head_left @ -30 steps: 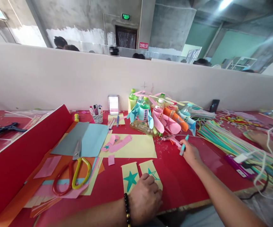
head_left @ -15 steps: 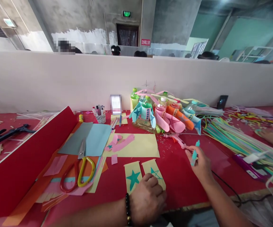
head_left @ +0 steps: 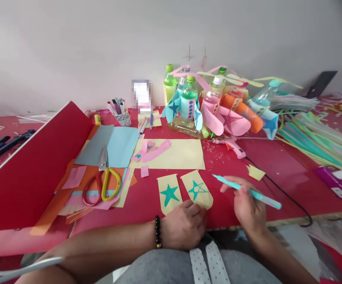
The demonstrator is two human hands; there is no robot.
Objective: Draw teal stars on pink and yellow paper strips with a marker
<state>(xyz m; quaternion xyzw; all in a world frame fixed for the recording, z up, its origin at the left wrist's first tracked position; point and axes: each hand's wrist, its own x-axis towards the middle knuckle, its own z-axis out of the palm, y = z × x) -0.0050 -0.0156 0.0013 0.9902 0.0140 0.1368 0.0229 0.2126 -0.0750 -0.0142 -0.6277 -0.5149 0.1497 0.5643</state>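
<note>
My right hand (head_left: 249, 207) holds a turquoise felt-tip pen (head_left: 260, 195) between thumb and fingers, its tip pointing left above the red table. My left hand (head_left: 185, 225) is closed and lies at the table edge, its curled fingers on the lower edge of a yellow paper piece (head_left: 205, 200). That piece bears a turquoise star outline (head_left: 198, 188), partly coloured in. Beside it, a second yellow paper piece (head_left: 163, 183) carries a fully coloured turquoise star (head_left: 170, 194); the hand overlaps its lower corner. The fingertips of my left hand are hidden.
Large scissors (head_left: 106, 181) lie on coloured paper at left, beside a red divider board (head_left: 40, 169). Decorated bottles (head_left: 188, 102) stand at the back. A pink glue gun (head_left: 232, 146) with a black cord (head_left: 280, 183) lies to the right, near a yellow paper scrap (head_left: 256, 172).
My right hand has left the glue gun and come back toward me, the pen now turned tip-left. My left hand stays at the papers. The view has tilted down.
</note>
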